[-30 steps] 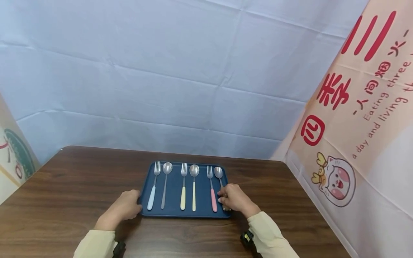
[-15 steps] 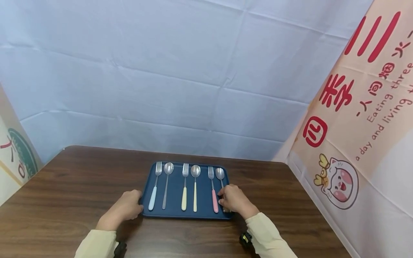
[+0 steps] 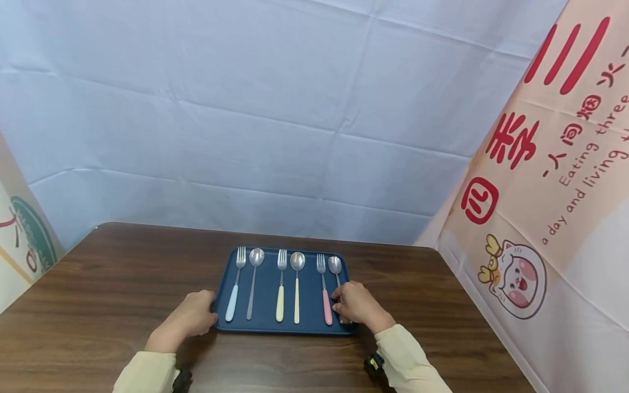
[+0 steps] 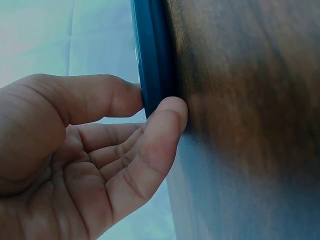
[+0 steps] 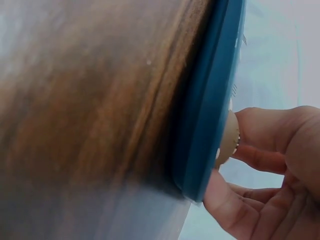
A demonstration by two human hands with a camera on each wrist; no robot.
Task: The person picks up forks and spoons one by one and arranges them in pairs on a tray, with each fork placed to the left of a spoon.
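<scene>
A dark blue tray (image 3: 265,305) lies on the table, bearing forks and spoons side by side. My left hand (image 3: 193,314) grips its near left corner; the left wrist view has the thumb (image 4: 107,97) against the rim and a finger (image 4: 160,130) curled at its side. At the right end, my right hand (image 3: 357,304) pinches the lower part of a spoon (image 3: 335,266), whose handle it mostly hides. A beige rounded piece (image 5: 229,140), apparently the handle's end, shows between those fingers. Beside that spoon is a pink-handled fork (image 3: 327,307).
Farther left on the tray lie a yellow-handled spoon (image 3: 297,300), a yellow-handled fork (image 3: 279,303), a grey-handled spoon (image 3: 251,295) and a light-blue-handled fork (image 3: 231,303). The brown wooden table (image 3: 123,284) meets a white cloth (image 3: 245,136) behind and a printed cloth (image 3: 521,218) at right.
The head view has shifted slightly. Both hands, the tray and the cutlery show no clear movement of their own.
</scene>
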